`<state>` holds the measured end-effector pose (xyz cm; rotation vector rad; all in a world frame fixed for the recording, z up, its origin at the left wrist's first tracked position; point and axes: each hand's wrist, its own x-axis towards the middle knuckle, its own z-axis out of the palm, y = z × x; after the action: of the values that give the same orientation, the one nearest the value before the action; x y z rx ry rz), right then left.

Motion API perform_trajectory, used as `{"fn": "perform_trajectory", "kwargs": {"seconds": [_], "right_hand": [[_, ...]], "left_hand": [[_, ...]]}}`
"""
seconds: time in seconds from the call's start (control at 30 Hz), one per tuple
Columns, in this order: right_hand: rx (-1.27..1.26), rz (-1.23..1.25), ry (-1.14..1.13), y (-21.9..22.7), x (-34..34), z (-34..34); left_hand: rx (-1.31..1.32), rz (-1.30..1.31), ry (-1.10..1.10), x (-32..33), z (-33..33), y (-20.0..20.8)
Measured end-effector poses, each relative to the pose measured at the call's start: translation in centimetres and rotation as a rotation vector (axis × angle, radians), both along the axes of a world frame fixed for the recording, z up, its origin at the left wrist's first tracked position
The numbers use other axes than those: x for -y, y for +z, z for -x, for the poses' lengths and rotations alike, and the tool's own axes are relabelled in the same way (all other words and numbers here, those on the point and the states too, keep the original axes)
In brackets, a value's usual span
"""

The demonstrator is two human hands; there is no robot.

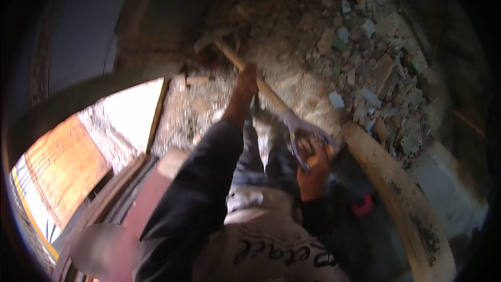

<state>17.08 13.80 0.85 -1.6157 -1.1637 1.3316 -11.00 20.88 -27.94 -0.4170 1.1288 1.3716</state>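
A shovel with a pale wooden shaft (pixel 274 96) and a D-shaped grip lies slantwise across the middle of the view. My left hand (pixel 247 81), at the end of a dark sleeve, is wrapped round the shaft close to the blade. The fingers of my right hand (pixel 314 169) are closed through the D-shaped grip. At the far end the blade (pixel 213 40) is in shadow and blurred, so I cannot tell whether anything lies on it. Dusty, rubble-strewn ground (pixel 182 104) lies beneath and around the shovel.
A heap of broken tiles and debris (pixel 373 94) spreads over the far right. A long wooden board (pixel 399 193) runs down the right side, near a small pink thing (pixel 362 206). At left, a bright opening shows an orange-brown panel (pixel 65 164) beyond a wooden edge.
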Motion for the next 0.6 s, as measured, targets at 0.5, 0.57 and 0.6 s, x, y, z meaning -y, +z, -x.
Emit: {"fn": "perform_trajectory", "kwargs": {"seconds": [0.5,0.57,0.6], "right_hand": [[-0.866,0.732,-0.689,-1.6,-2.8,3.6],[-0.878,0.734,-0.683,-2.8,-1.8,2.8],[-0.846,0.761,-0.698,-3.6,-1.7,1.9]], "left_hand": [[-1.578,0.339,-1.851,-6.7,4.7,-1.8],[-1.591,0.35,-1.82,-5.2,4.4,-2.7],[-1.571,0.358,-1.828,-5.3,3.5,-2.7]]}}
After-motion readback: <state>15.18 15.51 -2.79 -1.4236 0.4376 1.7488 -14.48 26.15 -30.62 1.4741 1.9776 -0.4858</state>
